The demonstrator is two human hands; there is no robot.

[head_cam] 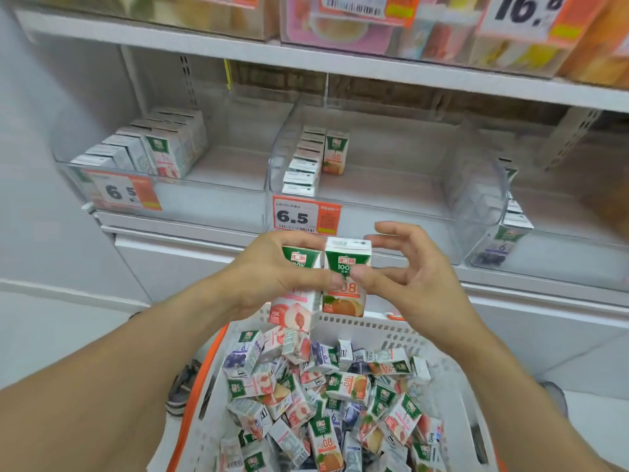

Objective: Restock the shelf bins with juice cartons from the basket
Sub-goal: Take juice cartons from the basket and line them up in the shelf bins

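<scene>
Your left hand (272, 277) grips the peach carton (294, 301) over the basket (452, 420); your right hand (408, 284) barely pinches the orange carton (345, 284) — fumble that handover and it drops back.

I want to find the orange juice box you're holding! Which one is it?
Look above the white basket, below the 6.5 price tag. Two juice cartons are held side by side there. It is the orange juice carton beside the right hand, marked 08 with orange fruit; the peach carton next to it is pink.
</scene>
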